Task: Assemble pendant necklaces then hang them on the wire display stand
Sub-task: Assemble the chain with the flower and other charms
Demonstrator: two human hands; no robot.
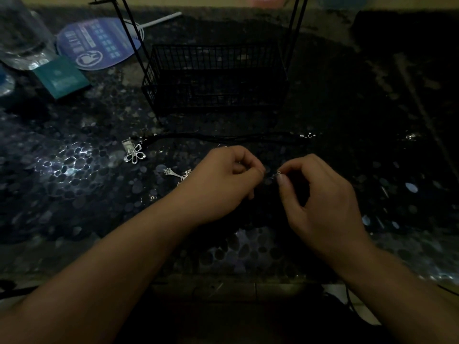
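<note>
My left hand point(223, 180) and my right hand point(315, 192) meet over the dark table near its front. The right hand pinches a small silver clasp point(277, 174) between thumb and forefinger. The left hand's fingers are curled and pinch something tiny that I cannot make out in the dim light. A silver flower pendant point(134, 155) lies to the left, with two small silver pendants point(177, 173) beside my left wrist. Black cords point(223, 138) lie stretched across the table behind my hands. The black wire display stand point(213, 78) with its basket base rises further back.
A round blue printed fan point(96, 43) and a teal box point(60, 76) lie at the back left, next to a clear plastic container point(22, 38). The table point(74, 194) has a glossy pebble pattern. The scene is very dark.
</note>
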